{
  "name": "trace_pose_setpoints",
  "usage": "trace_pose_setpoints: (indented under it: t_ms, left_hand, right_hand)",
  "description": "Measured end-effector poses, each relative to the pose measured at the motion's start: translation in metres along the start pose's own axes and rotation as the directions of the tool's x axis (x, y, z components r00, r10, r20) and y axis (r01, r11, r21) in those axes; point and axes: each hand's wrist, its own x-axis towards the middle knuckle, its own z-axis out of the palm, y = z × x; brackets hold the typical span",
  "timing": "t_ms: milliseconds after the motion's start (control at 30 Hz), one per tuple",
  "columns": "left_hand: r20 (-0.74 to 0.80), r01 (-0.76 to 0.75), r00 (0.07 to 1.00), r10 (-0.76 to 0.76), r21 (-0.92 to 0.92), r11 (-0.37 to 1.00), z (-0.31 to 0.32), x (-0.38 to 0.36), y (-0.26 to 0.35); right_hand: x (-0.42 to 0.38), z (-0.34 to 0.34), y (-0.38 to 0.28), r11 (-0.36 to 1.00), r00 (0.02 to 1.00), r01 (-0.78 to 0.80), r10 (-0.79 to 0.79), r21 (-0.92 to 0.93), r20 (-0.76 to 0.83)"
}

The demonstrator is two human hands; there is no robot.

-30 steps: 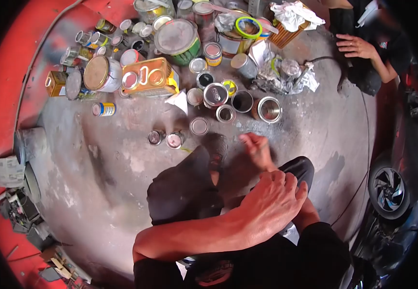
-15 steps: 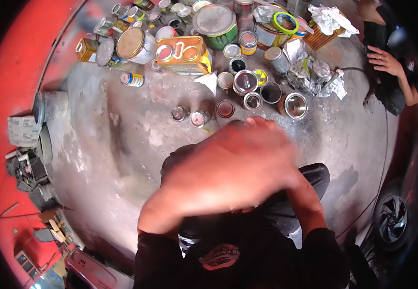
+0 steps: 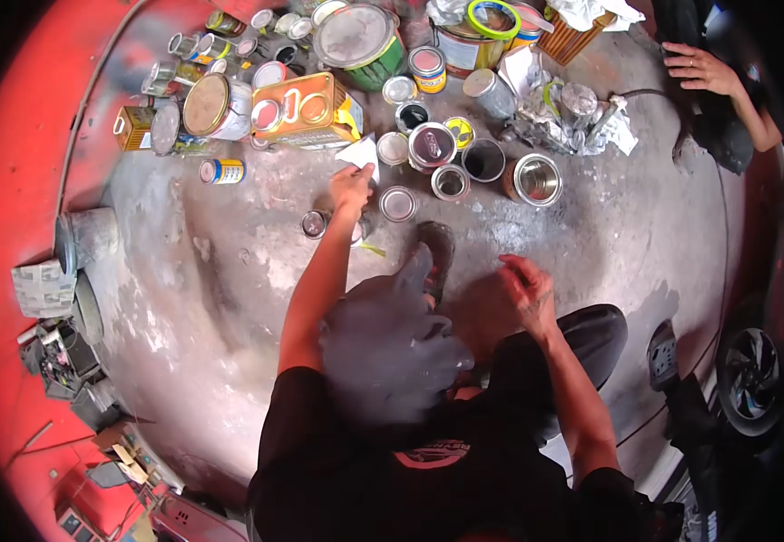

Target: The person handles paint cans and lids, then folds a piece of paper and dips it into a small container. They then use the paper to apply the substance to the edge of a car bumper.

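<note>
White paper (image 3: 356, 153) was at the fingertips of the left hand (image 3: 352, 190), near the golden tin (image 3: 306, 110); whether these fingers pinched it or only touched it, I could not tell. The right hand (image 3: 527, 291) was well apart from it, nearer to the body, with its fingers loosely spread and curved, and nothing was seen in them.

Forward and right of the left hand stood a small can (image 3: 413, 116) whose inside looked black, and a can with a dark lid (image 3: 432, 145). Forward of the right hand, the large open can (image 3: 536, 181) showed shiny metal walls; how much it contained was not clear. The grey can (image 3: 484, 161) beside it was open and dark within. Between the hands stood a round container (image 3: 398, 204).

Left of the left hand was a blue-and-yellow can (image 3: 222, 172). One jar (image 3: 314, 224) stood just beside the left forearm, which partly hid a second jar. Far beyond the right hand, crumpled wrapping (image 3: 544, 126) occupied the floor.
</note>
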Motion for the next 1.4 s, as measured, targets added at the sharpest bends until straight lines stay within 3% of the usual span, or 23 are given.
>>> trace_pose_setpoints:
  t_ms: [100,167,233,267,333,400,433,500,567,667,733,767,800,833,867,933,967,1000,1067,1100,1133,1333,1400]
  left_hand:
    - [-0.052,-0.121,0.992,0.114,-0.157,0.980,0.002,0.013,-0.019]
    - [-0.075,-0.078,0.995,0.061,-0.254,0.964,-0.013,0.001,-0.017]
    - [-0.074,0.036,0.994,-0.074,-0.426,0.904,-0.032,-0.025,0.005]
    - [-0.079,0.030,0.994,-0.071,-0.425,0.905,-0.042,-0.039,0.012]
    - [0.061,0.065,0.998,-0.035,-0.608,0.791,-0.058,-0.067,0.019]
    - [0.095,0.086,0.995,-0.036,-0.609,0.788,-0.072,-0.105,0.046]
    - [0.155,0.119,0.988,-0.028,-0.623,0.773,-0.076,-0.129,0.065]
    - [0.198,0.137,0.980,-0.010,-0.640,0.756,-0.080,-0.160,0.093]
    - [0.399,0.222,0.916,0.050,-0.606,0.764,-0.083,-0.178,0.116]
    - [0.476,0.203,0.874,0.099,-0.542,0.816,-0.087,-0.199,0.150]
    - [0.506,0.191,0.852,0.133,-0.537,0.822,-0.092,-0.202,0.159]
    - [0.581,0.180,0.800,0.152,-0.473,0.862,-0.096,-0.206,0.165]
    - [0.653,0.161,0.739,0.165,-0.409,0.898,-0.099,-0.212,0.175]
    - [0.601,0.054,0.769,0.220,-0.403,0.913,-0.100,-0.218,0.181]
    - [0.609,0.050,0.759,0.231,-0.408,0.912,-0.104,-0.222,0.188]
    - [0.449,-0.272,0.797,0.404,-0.331,0.904,-0.111,-0.230,0.202]
    - [0.377,-0.354,0.832,0.407,-0.206,0.912,-0.110,-0.233,0.211]
    - [0.377,-0.361,0.828,0.415,-0.207,0.909,-0.105,-0.235,0.218]
    - [0.230,-0.779,0.616,0.753,0.041,0.625,-0.086,-0.245,0.229]
    - [0.295,-0.805,0.592,0.750,0.254,0.536,-0.086,-0.268,0.255]
    - [0.320,-0.880,0.452,0.833,0.310,0.359,-0.080,-0.266,0.256]
    - [0.500,-0.913,0.330,0.800,0.383,0.137,-0.053,-0.262,0.266]
    - [0.575,-0.914,0.172,0.799,0.396,-0.088,-0.046,-0.266,0.266]
  right_hand:
    - [0.000,-0.004,0.004,0.997,0.997,-0.070,0.071,0.009,-0.020]
    - [-0.005,0.000,0.008,0.997,0.996,-0.081,0.081,-0.008,-0.024]
    - [0.005,0.011,0.011,0.974,0.976,0.201,-0.209,-0.102,-0.068]
    - [0.012,0.016,-0.001,0.974,0.975,0.205,-0.212,-0.098,-0.068]
    - [0.030,0.032,-0.042,0.930,0.934,0.355,-0.358,-0.099,-0.014]
    - [0.051,0.054,-0.075,0.772,0.801,0.579,-0.598,-0.263,0.009]
    - [0.058,0.065,-0.097,0.765,0.794,0.589,-0.608,-0.262,0.011]
    - [0.071,0.082,-0.134,0.611,0.663,0.706,-0.748,-0.359,0.031]
    - [0.086,0.089,-0.139,0.558,0.619,0.740,-0.784,-0.375,0.054]
    - [0.097,0.088,-0.152,0.535,0.574,0.770,-0.819,-0.348,0.010]
    - [0.099,0.071,-0.158,0.597,0.620,0.731,-0.784,-0.329,-0.045]
    - [0.099,0.067,-0.161,0.697,0.705,0.648,-0.702,-0.306,-0.105]
    - [0.100,0.059,-0.166,0.689,0.697,0.651,-0.709,-0.320,-0.107]
    - [0.101,0.049,-0.171,0.826,0.818,0.533,-0.559,-0.182,-0.139]
    - [0.103,0.040,-0.175,0.922,0.911,0.385,-0.386,-0.037,-0.146]
    - [0.105,0.024,-0.180,0.907,0.893,0.420,-0.414,-0.006,-0.178]
    - [0.104,0.017,-0.183,0.918,0.909,0.396,-0.386,0.032,-0.158]
    - [0.103,0.011,-0.186,0.926,0.924,0.370,-0.358,0.071,-0.136]
    - [0.102,0.004,-0.187,0.905,0.901,0.421,-0.409,0.066,-0.143]
    - [0.098,-0.002,-0.192,0.896,0.890,0.444,-0.439,0.014,-0.125]
    - [0.094,-0.006,-0.198,0.884,0.878,0.465,-0.467,-0.040,-0.104]
    - [0.067,-0.025,-0.214,0.853,0.845,0.517,-0.522,-0.070,-0.120]
    - [0.057,-0.030,-0.222,0.846,0.838,0.531,-0.532,-0.045,-0.122]
